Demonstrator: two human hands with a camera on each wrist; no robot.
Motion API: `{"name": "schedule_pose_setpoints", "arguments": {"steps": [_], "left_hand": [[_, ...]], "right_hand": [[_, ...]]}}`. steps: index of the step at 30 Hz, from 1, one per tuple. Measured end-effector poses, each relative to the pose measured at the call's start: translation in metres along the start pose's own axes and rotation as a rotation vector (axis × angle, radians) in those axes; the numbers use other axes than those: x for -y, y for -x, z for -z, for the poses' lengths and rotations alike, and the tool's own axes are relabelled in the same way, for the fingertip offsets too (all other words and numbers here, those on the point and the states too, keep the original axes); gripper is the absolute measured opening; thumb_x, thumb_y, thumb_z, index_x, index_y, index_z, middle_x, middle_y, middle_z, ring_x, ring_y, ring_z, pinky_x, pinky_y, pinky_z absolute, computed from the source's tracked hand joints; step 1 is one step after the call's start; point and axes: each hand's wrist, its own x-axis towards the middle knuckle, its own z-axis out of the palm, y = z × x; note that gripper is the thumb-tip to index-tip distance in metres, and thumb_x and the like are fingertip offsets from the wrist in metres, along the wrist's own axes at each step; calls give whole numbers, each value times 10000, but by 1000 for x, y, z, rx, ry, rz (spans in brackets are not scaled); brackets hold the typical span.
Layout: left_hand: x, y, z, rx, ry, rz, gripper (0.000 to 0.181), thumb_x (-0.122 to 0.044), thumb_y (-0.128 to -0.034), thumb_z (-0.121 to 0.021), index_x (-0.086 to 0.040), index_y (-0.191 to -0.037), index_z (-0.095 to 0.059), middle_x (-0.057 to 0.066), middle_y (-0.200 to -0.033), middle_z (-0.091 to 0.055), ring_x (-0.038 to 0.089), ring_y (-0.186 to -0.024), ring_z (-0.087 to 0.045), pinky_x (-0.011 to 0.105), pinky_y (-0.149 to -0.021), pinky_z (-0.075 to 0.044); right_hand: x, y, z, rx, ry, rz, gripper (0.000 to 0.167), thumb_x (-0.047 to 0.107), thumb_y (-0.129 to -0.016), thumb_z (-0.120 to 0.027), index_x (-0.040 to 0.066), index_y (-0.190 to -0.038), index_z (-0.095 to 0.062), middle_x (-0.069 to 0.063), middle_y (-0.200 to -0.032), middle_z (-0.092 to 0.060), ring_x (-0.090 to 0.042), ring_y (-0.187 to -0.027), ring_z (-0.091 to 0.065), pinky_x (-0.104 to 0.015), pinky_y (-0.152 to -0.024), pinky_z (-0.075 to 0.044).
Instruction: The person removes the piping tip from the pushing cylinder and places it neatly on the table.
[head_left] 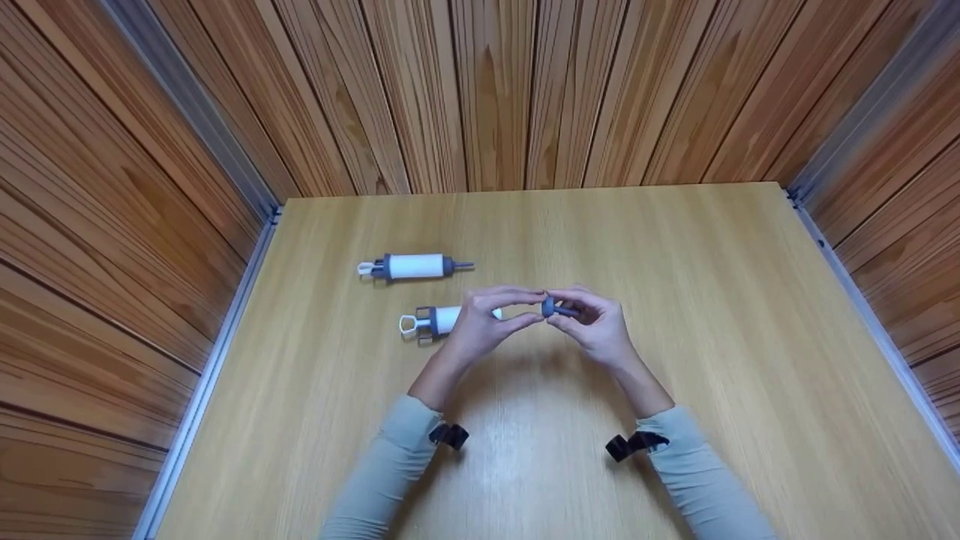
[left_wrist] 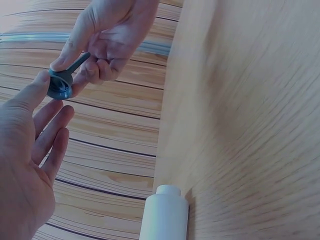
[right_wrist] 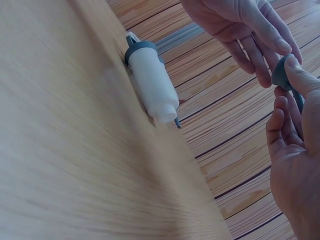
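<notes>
1. Your pale sleeves (head_left: 382, 472) come nearest, on the near side of the white bottle (head_left: 447, 319), each with a black wrist device (head_left: 450, 436) at its cuff.
2. You have the grey nozzle (head_left: 548, 307) raised above the counter (head_left: 697, 262), to the right of the white bottle's bare neck.
3. Your right hand (head_left: 598, 324), right of the white bottle, pinches the grey nozzle, whose thin stem points back toward your palm.
4. Your left hand (head_left: 478, 324) hovers over part of the white bottle, thumb and forefinger pinching the rim of the grey nozzle's wide, hollow end.
5. Below that hand, the white bottle lies on its side, with a grey collar (head_left: 426, 324) and a white pull ring (head_left: 407, 324) at its left end.
6. Beyond the white bottle, apart from it, you have a second bottle (head_left: 417, 266) lying with its grey tip (head_left: 463, 265) fitted.
</notes>
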Motion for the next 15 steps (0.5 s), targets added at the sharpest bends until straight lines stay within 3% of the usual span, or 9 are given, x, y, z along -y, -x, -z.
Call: {"name": "schedule_pose_setpoints", "arguments": {"steps": [9,15], "left_hand": [[-2,-2,0,-15,-7,-43,283,-137,-985,-869,-78,-1261,-852,127,-1273,-856,297,-1241,-820,419,-1124,-645],[-5,-3,2,-2,-2,-35,281,-157,-991,-870,-98,-1265,-853,111,-1278,-853,283,-1248,-813,418,-1145,-634]], "right_hand": [[-2,-1,-1,9,-68,19,372,-249,-914,-727,-142,-1268,-762,93,-1162,-825,-52,-976,-738,-165,-880,-636],[-2,0,1,19,-52,32,407,-252,-908,-732,-118,-1290,-763,104,-1181,-821,-39,-983,-742,-164,-888,-638]]}}
